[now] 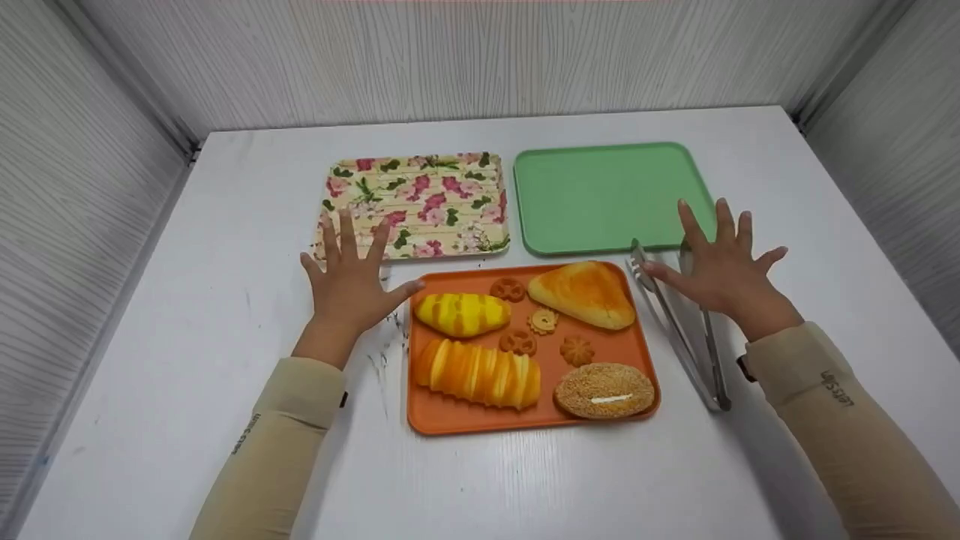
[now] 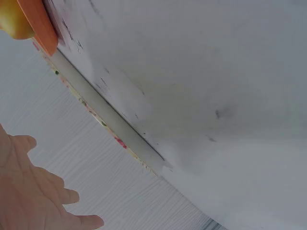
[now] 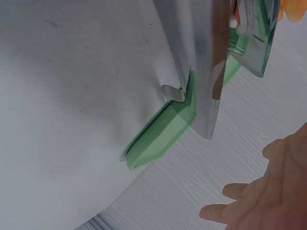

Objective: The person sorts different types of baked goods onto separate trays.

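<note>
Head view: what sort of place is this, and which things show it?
Probably an indoor booth set up like a bakery counter: wood-grain panels line three sides of a white table, bread-like pieces lie on an orange tray, and metal tongs are beside it.

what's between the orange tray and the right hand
In the head view, the metal tongs lie between the orange tray and the right hand, which partly overlaps the tongs in that view.
</note>
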A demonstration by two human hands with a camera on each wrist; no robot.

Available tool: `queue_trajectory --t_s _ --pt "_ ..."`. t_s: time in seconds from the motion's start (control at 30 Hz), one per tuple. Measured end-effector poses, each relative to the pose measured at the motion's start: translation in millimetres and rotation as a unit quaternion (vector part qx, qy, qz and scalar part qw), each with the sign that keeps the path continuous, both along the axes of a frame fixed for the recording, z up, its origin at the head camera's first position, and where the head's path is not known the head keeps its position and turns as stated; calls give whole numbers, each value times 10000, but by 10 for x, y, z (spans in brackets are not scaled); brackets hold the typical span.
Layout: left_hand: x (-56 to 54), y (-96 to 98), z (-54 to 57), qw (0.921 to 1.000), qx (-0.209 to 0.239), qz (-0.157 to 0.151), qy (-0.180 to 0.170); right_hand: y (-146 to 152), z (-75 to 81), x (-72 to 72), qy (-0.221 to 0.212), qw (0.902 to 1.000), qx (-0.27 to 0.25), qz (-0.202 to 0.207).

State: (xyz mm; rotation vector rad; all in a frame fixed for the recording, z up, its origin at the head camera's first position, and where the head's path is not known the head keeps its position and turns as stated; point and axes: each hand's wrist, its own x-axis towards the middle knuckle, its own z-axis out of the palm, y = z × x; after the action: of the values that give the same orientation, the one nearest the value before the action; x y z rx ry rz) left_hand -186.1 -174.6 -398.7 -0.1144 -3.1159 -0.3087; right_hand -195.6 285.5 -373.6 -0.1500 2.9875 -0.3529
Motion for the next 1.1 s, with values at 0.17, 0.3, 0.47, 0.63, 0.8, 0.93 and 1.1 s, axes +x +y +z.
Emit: queue_trajectory --t_s 0.17,0.3,0.47,0.63,0.8,0.93,1.1 --pt "34 -27 -42 9999 45 -128 -39 72 -19 74 -41 10000 -5 -38" --pt "70 -54 -81 9995 -53 -273 -161 118 -24 136 -95 9999 -41 -49" --pt "115 -104 -117 9978 -99 -574 -314 147 -33 203 -211 9997 -36 -81" --pt "154 -158 -129 9952 -144 -881 -403 162 -55 275 -375 9992 -16 -124" --pt "185 -222 -142 9919 -62 -1156 -530 172 -70 333 -541 9984 55 -150" --pt "202 -266 -173 9886 -44 -1353 -667 181 -82 381 -600 9980 76 -180" --pt "221 -274 -186 9852 -27 -1536 -755 189 -97 458 -619 9979 25 -200"
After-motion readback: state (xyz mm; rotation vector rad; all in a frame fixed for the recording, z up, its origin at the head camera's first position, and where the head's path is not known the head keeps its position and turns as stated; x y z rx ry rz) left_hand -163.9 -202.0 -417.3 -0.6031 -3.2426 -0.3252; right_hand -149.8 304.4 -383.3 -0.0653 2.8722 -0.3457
